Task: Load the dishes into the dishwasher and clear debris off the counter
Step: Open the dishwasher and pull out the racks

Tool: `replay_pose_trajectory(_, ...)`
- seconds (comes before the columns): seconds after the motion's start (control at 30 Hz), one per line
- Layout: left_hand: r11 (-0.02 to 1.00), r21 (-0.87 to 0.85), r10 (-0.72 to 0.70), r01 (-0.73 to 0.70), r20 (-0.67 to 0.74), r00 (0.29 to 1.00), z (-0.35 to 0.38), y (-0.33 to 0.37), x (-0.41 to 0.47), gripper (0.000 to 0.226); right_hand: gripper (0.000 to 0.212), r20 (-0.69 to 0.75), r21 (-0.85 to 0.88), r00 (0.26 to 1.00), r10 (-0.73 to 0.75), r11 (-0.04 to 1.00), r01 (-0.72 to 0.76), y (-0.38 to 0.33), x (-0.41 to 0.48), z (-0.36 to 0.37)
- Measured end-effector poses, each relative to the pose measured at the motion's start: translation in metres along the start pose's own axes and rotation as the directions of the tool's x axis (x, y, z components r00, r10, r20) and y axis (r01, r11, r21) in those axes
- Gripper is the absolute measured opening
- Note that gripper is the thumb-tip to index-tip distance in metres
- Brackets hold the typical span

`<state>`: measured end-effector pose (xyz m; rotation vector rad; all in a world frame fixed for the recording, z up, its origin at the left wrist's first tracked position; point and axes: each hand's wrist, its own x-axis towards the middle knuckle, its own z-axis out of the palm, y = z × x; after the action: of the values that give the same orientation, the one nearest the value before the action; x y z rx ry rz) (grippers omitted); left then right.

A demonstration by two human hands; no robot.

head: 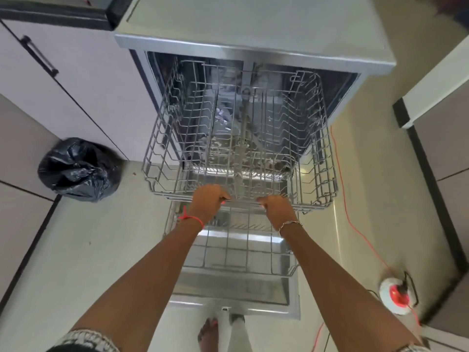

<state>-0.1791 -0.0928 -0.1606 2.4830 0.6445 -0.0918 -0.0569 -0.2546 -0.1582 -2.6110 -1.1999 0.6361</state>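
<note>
- The left hand (208,199) had its fingers curled over the front rail of the upper rack (327,161), just left of the rail's middle. The right hand (276,209) gripped the same rail just right of the middle.
- The upper rack stood well out of the dishwasher (253,50), and no dish showed in it.
- Beneath the upper rack, the lower rack (228,252) sat out over the lowered door (228,288), and it too looked bare.
- Left of the upper rack, on the floor, lay a black bin bag (78,168) near a pale cabinet (76,85). Right of the rack, a red cord (355,224) ran down to a white reel (396,295).
- No dishes and no counter with debris were in view, so where they stood could not be told.
- By my judgement the task was barely begun: the machine was open and ready, while all the loading and the clearing of the counter were left to do.
</note>
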Motion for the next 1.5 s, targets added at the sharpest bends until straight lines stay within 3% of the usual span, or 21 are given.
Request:
replay_pose_trajectory(0.4, 0.999, -0.012, -0.041, 0.041, 0.030, 0.999, 0.034, 0.007, -0.123, 0.024, 0.048, 0.035, 0.029, 0.998, 0.054, 0.998, -0.055, -0.016, -0.119, 0.049)
replay_pose_trajectory(0.5, 0.994, -0.076, -0.084, 0.082, -0.027, 0.996, 0.035, 0.010, -0.136, 0.022, 0.049, 0.032, 0.023, 0.999, 0.041, 0.999, -0.041, -0.020, -0.129, 0.054)
replay_pose_trajectory(0.77, 0.990, -0.091, -0.107, 0.104, -0.022, 0.994, 0.037, 0.017, -0.147, 0.025, 0.056, 0.079, -0.056, 0.996, 0.036, 0.998, -0.032, -0.028, -0.137, 0.047)
replay_pose_trajectory(0.9, 0.994, -0.089, -0.058, 0.070, 0.135, 0.989, 0.035, 0.016, -0.163, 0.046, 0.057, 0.171, -0.155, 0.985, 0.014, 0.988, 0.013, -0.037, -0.143, 0.042)
replay_pose_trajectory(1.03, 0.998, 0.064, -0.030, 0.015, 0.240, 0.970, 0.020, 0.023, -0.179, 0.061, 0.053, 0.313, -0.188, 0.948, 0.049, 0.982, 0.011, -0.052, -0.147, 0.023)
replay_pose_trajectory(1.17, 0.992, 0.121, -0.062, 0.045, 0.140, 0.988, -0.017, 0.026, -0.198, 0.057, 0.049, 0.383, -0.118, 0.923, 0.049, 0.993, -0.004, -0.081, -0.153, -0.007)
replay_pose_trajectory(1.5, 0.970, 0.222, -0.082, 0.100, -0.091, 0.993, -0.140, -0.015, -0.235, 0.046, 0.042, 0.374, -0.118, 0.913, -0.162, 0.968, 0.220, -0.211, -0.115, -0.072)
